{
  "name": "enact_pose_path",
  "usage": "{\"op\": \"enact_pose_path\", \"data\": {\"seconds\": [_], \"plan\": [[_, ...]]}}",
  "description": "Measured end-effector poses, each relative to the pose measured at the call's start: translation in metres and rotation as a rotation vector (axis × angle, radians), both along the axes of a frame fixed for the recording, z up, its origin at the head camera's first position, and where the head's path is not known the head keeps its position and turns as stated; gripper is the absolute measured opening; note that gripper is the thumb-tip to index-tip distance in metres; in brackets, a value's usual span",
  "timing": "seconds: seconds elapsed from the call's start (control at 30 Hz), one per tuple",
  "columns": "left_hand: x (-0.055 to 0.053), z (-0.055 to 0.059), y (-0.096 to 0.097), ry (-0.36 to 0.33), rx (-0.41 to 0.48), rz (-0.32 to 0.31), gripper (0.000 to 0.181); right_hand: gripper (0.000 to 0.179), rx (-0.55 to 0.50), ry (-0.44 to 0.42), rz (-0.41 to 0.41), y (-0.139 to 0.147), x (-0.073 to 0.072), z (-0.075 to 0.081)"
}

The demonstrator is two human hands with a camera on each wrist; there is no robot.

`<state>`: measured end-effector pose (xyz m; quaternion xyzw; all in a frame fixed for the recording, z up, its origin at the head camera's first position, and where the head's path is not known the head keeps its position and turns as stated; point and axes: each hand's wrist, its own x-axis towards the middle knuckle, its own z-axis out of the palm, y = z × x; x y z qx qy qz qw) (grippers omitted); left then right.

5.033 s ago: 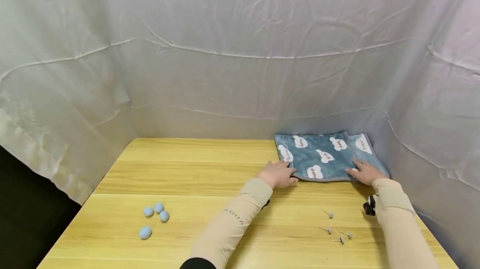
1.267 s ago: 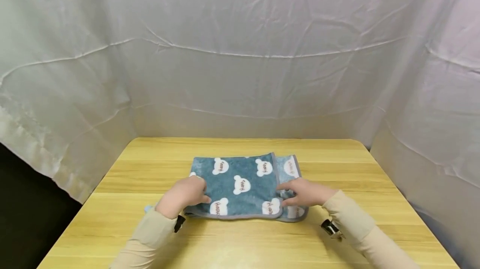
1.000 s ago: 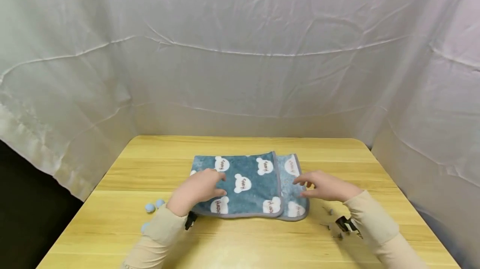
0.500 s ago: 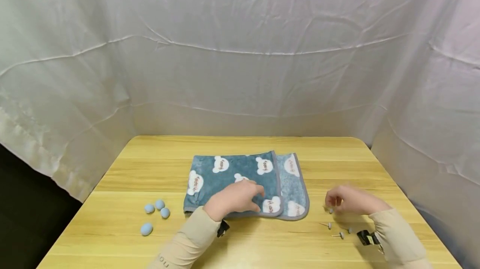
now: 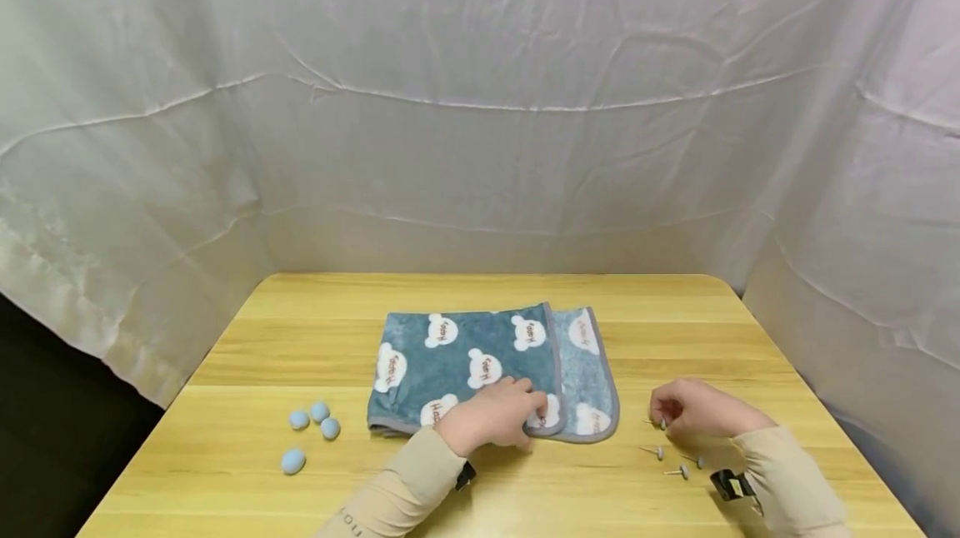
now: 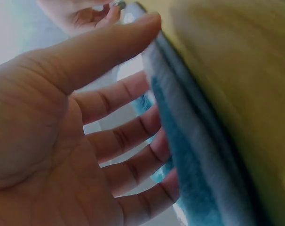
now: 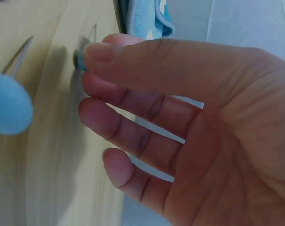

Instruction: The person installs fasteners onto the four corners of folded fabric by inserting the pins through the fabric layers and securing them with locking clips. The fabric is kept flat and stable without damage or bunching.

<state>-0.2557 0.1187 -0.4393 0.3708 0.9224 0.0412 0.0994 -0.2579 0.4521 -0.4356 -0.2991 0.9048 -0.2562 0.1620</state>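
A folded blue blanket (image 5: 420, 367) with white bear-head prints and grey edging lies mid-table. My left hand (image 5: 495, 415) is at its front edge; in the left wrist view the spread fingers (image 6: 126, 136) touch the fleece, with the thumb apart from them. At the right, my right hand (image 5: 701, 406) has its thumb and index finger on the small blue head of a pin (image 7: 80, 60), its needle against the wood. Several similar pins lie just below that hand, one of them a pin (image 5: 682, 471) with its needle pointing left.
Several small light-blue caps (image 5: 293, 460), rounded like eggs, sit on the left of the wooden table (image 5: 225, 488). Pale grey curtains (image 5: 480, 171) enclose the table behind and on both sides.
The blanket came from the far right corner to mid-table and has since lain still. My left hand then slid right along its front edge. My right hand left the blanket and reached a pin.
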Motion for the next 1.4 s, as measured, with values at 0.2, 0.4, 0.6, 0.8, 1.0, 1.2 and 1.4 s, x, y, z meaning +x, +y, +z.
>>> {"op": "enact_pose_path", "data": {"seconds": [0.2, 0.4, 0.6, 0.8, 1.0, 1.2, 1.4], "plan": [[0.002, -0.004, 0.001, 0.03, -0.004, 0.009, 0.027, 0.026, 0.015, 0.005, -0.028, -0.002, -0.002, -0.003], [0.002, -0.003, 0.001, 0.039, 0.014, -0.003, 0.025, 0.024, 0.04, 0.011, -0.025, -0.002, -0.005, -0.005], [0.002, -0.004, 0.001, 0.073, 0.016, -0.016, 0.025, 0.019, 0.029, 0.017, -0.015, -0.001, -0.006, -0.007], [0.004, -0.008, 0.003, 0.143, 0.015, -0.034, 0.026, 0.018, 0.009, 0.03, 0.016, -0.001, -0.006, -0.01], [0.0, -0.009, 0.004, 0.202, 0.067, -0.051, 0.018, 0.017, 0.017, 0.007, -0.023, -0.002, -0.004, -0.007], [-0.009, -0.01, 0.001, 0.103, 0.192, -0.017, 0.011, 0.018, -0.019, 0.081, -0.023, -0.012, -0.003, 0.004], [-0.021, -0.006, -0.007, -0.051, 0.379, 0.068, 0.012, 0.019, -0.073, 0.191, 0.01, -0.031, -0.003, 0.018]]}}
